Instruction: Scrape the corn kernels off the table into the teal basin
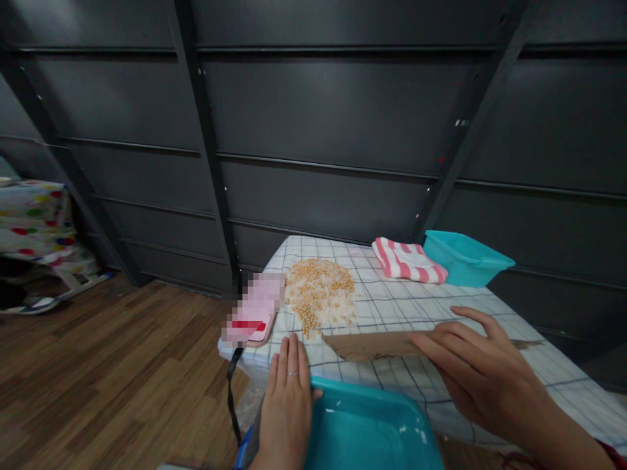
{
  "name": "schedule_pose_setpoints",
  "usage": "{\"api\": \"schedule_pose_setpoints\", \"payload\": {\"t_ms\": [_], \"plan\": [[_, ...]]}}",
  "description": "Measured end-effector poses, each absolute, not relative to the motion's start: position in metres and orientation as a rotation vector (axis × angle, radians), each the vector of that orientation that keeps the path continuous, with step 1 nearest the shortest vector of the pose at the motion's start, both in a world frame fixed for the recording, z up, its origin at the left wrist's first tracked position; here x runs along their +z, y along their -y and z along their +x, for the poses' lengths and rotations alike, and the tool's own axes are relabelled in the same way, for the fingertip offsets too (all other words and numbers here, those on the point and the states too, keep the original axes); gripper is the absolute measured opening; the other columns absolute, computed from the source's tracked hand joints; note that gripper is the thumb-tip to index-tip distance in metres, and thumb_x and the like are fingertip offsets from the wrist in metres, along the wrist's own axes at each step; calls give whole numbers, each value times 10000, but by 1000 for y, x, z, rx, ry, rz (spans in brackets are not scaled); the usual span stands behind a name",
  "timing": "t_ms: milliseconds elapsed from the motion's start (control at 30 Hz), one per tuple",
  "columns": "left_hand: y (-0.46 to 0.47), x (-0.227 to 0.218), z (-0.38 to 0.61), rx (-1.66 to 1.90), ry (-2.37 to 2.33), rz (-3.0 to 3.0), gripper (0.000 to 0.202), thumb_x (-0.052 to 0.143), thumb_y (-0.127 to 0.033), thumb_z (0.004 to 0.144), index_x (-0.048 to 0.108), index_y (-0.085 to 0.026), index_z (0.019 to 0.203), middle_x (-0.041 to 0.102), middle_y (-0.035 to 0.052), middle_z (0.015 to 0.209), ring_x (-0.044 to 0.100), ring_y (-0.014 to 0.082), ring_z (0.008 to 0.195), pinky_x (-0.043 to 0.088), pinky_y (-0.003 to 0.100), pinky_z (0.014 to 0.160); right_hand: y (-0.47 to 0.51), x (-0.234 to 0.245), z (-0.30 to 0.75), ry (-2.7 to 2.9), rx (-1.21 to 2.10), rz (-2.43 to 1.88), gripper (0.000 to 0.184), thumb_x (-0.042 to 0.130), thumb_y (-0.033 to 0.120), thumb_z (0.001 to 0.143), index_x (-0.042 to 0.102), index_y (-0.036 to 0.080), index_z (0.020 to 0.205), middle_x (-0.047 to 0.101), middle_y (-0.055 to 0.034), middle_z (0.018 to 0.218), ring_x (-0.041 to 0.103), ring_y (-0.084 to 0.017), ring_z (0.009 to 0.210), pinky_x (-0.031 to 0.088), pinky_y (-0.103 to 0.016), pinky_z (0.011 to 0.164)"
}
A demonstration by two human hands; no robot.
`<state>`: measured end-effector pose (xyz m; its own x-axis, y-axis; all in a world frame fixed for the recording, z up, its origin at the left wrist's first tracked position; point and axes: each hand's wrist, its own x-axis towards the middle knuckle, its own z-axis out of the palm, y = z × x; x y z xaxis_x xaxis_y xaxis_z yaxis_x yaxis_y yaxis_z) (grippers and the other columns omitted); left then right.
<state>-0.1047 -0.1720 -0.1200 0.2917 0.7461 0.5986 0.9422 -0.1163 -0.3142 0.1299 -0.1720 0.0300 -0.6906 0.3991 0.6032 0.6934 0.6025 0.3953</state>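
Over checked cloth (399,305), right hand (477,365) grips part-hidden cardboard (375,346); left hand (288,399) at cut-off basin (367,393), hold unclear.

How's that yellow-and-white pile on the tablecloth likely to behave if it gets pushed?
The pile would probably spread rather than move as one, being loose and shallow. Its round yellow pieces may roll. The finer white grains could trail behind, lying thinly on the tablecloth.

Counter (396,307) softly lit; behind it, the dim wall (318,111) shows faint glare; left of it, the floor (122,352) blurs.
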Motion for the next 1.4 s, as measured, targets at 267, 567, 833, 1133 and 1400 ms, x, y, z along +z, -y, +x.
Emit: {"api": "schedule_pose_setpoints", "payload": {"t_ms": [267, 567, 833, 1133, 1400], "plan": [[173, -116, -102, -369, 1515, -1888, 504, 601, -288, 710, 597, -34, 1145, 596, 191, 1237, 574, 299, 1117, 515, 391, 883, 169, 30, 129, 2396, -894, -856, 327, 363, 2, 746, 526, 193, 955, 615, 21, 688, 551, -140, 648, 379, -401, 837], [171, -122, -104, -398, 1529, -1921, 506, 521, -311, 768, 565, -24, 1182, 571, 202, 1268, 535, 305, 1166, 491, 407, 908, 175, 27, 136, 2425, -804, -854, 368, 361, -22, 741, 527, 185, 996, 623, 14, 738, 568, -136, 678, 374, -423, 867], [171, -122, -104, -343, 1503, -1896, 513, 536, -251, 728, 563, -12, 1181, 568, 213, 1265, 546, 327, 1148, 502, 421, 890, 175, 26, 147, 2485, -745, -832, 403, 373, -21, 717, 526, 181, 1030, 615, 16, 743, 560, -131, 675, 362, -421, 883], [173, -118, -103, -355, 1530, -1914, 481, 519, -267, 754, 580, -29, 1168, 575, 190, 1261, 549, 308, 1149, 511, 398, 892, 171, 28, 141, 2444, -835, -850, 389, 361, -22, 709, 509, 190, 1000, 618, 9, 719, 556, -145, 673, 383, -421, 851], [173, -115, -103, -363, 1521, -1907, 474, 529, -258, 732, 599, -33, 1143, 588, 183, 1244, 567, 306, 1127, 526, 393, 872, 178, 25, 153, 2512, -742, -854, 417, 363, -18, 720, 516, 197, 1043, 628, 19, 745, 565, -128, 679, 358, -433, 889]]}}
